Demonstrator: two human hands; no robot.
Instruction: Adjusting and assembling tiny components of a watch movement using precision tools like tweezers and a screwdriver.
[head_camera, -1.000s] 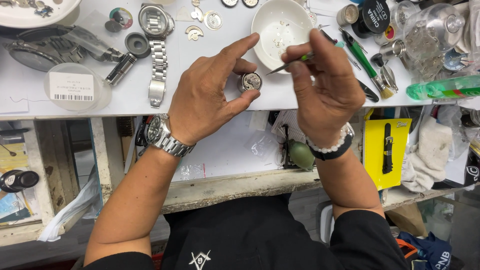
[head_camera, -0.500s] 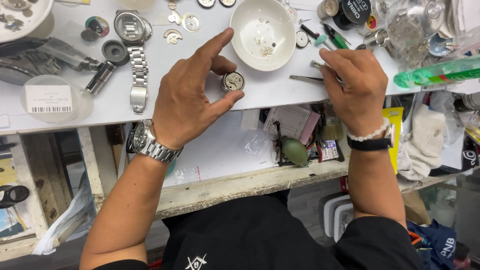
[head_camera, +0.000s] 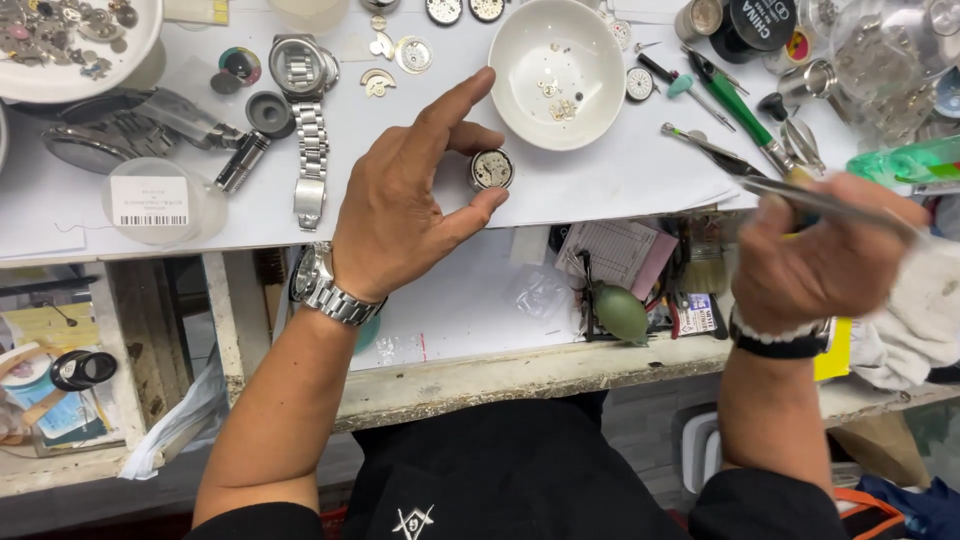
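**White bench, one movement pinched, tweezers drawn aside**

We look down on a white work surface (head_camera: 600, 190) crowded with watch parts, with an open shelf of clutter below its front edge. We count one round watch movement (head_camera: 491, 169), held in our left hand (head_camera: 400, 215): the thumb presses it from below and a bent finger from above, while the index finger stretches out straight above it. One white bowl (head_camera: 556, 70) with a few tiny parts sits just beyond that index fingertip. One steel watch with a metal bracelet (head_camera: 305, 120) lies left of the left hand's knuckles, and one clear round lid with a label (head_camera: 150, 200) lies further left. We see one green-handled tool (head_camera: 735, 105) on the surface above our right hand (head_camera: 820, 265), and one green rubber blower (head_camera: 621, 312) on the shelf between the two wrists.

The right hand's fingers are curled together around one pair of tweezers (head_camera: 800, 195); the picture is blurred there, so we cannot tell the exact grip.

Compared with half a second ago, the right hand has swung away from the movement, out to the right and lower, taking the tweezers with it. The left hand keeps its pinch in nearly the same place.
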